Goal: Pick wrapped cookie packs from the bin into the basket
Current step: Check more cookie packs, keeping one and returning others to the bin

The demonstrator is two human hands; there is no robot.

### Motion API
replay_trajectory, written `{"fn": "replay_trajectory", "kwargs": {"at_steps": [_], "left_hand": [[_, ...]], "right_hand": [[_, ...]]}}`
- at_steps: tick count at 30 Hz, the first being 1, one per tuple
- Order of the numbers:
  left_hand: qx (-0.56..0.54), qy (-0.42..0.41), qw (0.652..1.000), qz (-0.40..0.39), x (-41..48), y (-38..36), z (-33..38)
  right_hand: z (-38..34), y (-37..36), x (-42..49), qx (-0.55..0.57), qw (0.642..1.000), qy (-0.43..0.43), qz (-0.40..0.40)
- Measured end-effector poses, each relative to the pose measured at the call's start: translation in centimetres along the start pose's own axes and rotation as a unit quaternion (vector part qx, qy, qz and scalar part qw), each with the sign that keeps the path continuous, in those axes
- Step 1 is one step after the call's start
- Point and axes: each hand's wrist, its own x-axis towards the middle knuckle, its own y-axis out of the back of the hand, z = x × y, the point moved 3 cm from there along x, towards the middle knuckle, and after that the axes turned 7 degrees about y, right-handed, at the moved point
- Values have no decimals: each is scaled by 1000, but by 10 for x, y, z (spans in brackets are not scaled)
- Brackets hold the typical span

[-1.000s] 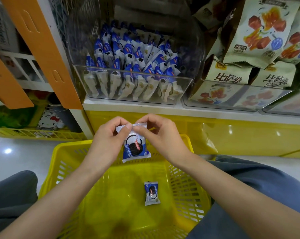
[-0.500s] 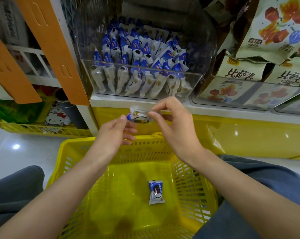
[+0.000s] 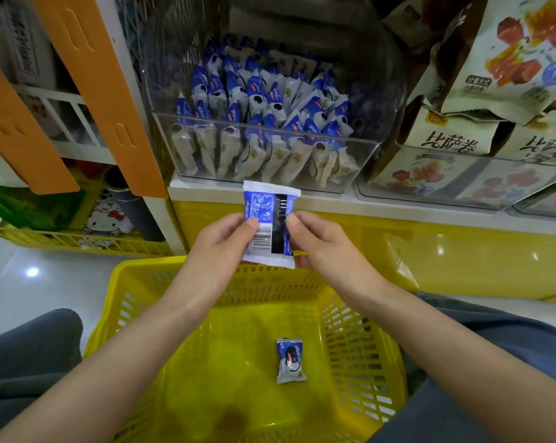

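A blue and white cookie pack [image 3: 269,223] is held upright above the far rim of the yellow basket [image 3: 161,282], its back with barcode facing me. My left hand [image 3: 220,241] pinches its left edge and my right hand [image 3: 321,243] pinches its right edge. One more cookie pack [image 3: 290,359] lies on the basket floor. Behind, a clear bin [image 3: 363,155] on the shelf holds several of the same packs.
A clear bin [image 3: 462,187] of beige snack bags stands to the right on the white shelf edge [image 3: 398,207]. Orange dividers [image 3: 104,91] rise at left. A low yellow rack [image 3: 62,241] sits on the floor at left. My knees flank the basket.
The pack was turned over from its front to its back and raised slightly. My left hand let go briefly, then took hold of the left edge again.
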Motion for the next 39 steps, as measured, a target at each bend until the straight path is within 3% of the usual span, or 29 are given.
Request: {"fn": "replay_trajectory", "kwargs": {"at_steps": [4,14,27,39], "left_hand": [[75,-84,992,62,0,2,1],[186,-132,974,10,-9,-5,-2],[399,-197,892,86,-12,7,4],[447,-200,868,83,-8,10,1]], "right_hand": [[3,-3,-3,99,994,-35,-1],[3,-7,-2,152,988,-30,17],[10,-16,-1,10,997,56,-52],[16,-16,-5,-121,984,91,-92]]}}
